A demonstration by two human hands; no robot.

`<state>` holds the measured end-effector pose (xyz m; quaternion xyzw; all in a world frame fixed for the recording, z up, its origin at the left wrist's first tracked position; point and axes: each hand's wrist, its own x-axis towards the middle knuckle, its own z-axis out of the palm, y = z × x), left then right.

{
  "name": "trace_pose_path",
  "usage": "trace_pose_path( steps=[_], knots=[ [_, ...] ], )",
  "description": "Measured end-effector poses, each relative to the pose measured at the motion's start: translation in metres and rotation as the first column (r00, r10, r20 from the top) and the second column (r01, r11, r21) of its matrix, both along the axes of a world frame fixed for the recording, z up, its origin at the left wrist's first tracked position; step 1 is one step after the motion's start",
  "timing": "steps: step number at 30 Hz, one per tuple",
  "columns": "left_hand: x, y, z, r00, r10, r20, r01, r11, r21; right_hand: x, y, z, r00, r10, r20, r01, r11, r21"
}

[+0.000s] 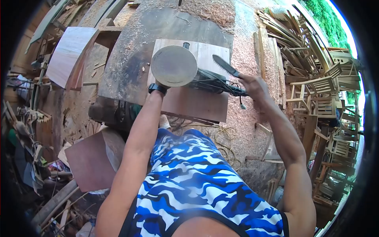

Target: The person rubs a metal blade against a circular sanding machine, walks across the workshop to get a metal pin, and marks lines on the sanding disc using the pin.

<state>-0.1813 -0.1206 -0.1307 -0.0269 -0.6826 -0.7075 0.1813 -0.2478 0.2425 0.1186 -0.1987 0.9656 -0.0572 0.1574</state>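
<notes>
A round, pale disc (174, 66) is held up over the wooden board (213, 108) in front of me. My left hand (161, 85) is at its lower left edge, just above a black wristband, and the disc hides most of its fingers. My right hand (256, 87) is closed around the handle of a knife (225, 65), whose dark blade with a jagged edge points up and left. Between the hands, a dark power tool (211, 81) with a bundled black cord lies on the board, partly hidden by the disc.
Wood shavings (246, 51) cover the ground beyond and right of the board. Wooden chairs (319, 91) and stacked wood strips stand at the right. A dark machine (114, 114) and a brown panel (90, 162) are at the left. A yellowish cord (227, 148) lies coiled near my legs.
</notes>
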Motion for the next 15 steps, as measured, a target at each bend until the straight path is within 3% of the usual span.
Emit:
trace_pose_path(
  steps=[1,3,5,7,8,10,11,12,13,15],
  knots=[
    [-0.001,-0.001,0.001,1.0,-0.002,0.001,0.002,1.0,-0.002,0.001,-0.005,0.007,1.0,-0.003,-0.008,0.003,1.0,-0.004],
    [-0.001,-0.002,0.001,1.0,-0.005,0.005,0.005,1.0,-0.001,0.012,-0.029,0.008,0.978,0.131,-0.165,-0.172,0.948,-0.267],
    [-0.002,-0.004,0.003,1.0,-0.009,0.004,0.009,1.0,-0.009,0.031,-0.072,-0.008,0.922,0.279,-0.268,-0.369,0.843,-0.391],
    [-0.001,-0.007,0.006,1.0,-0.019,0.007,0.019,1.0,-0.014,0.053,-0.11,-0.004,0.868,0.419,-0.266,-0.482,0.841,-0.245],
    [-0.002,-0.006,0.005,1.0,-0.021,0.009,0.021,1.0,-0.014,0.046,-0.105,-0.022,0.872,0.409,-0.268,-0.473,0.845,-0.249],
    [-0.001,-0.005,0.004,1.0,-0.021,0.011,0.021,1.0,-0.011,0.019,-0.081,-0.071,0.957,0.289,0.012,-0.26,0.877,-0.405],
    [-0.001,-0.005,0.004,1.0,-0.02,0.011,0.02,1.0,-0.008,0.006,-0.059,-0.06,0.907,0.332,-0.258,-0.405,0.853,-0.328],
    [-0.002,-0.005,0.004,1.0,-0.014,0.008,0.014,1.0,-0.008,-0.014,-0.033,-0.058,0.896,0.284,-0.341,-0.402,0.844,-0.355],
    [-0.001,-0.004,0.003,1.0,-0.012,0.007,0.012,1.0,0.0,-0.027,-0.009,-0.041,0.983,0.102,-0.151,-0.108,0.993,-0.036],
    [-0.003,-0.001,0.003,1.0,-0.008,0.007,0.008,1.0,-0.001,-0.028,0.002,-0.02,0.984,0.042,-0.174,-0.04,0.999,0.014]
  ],
)
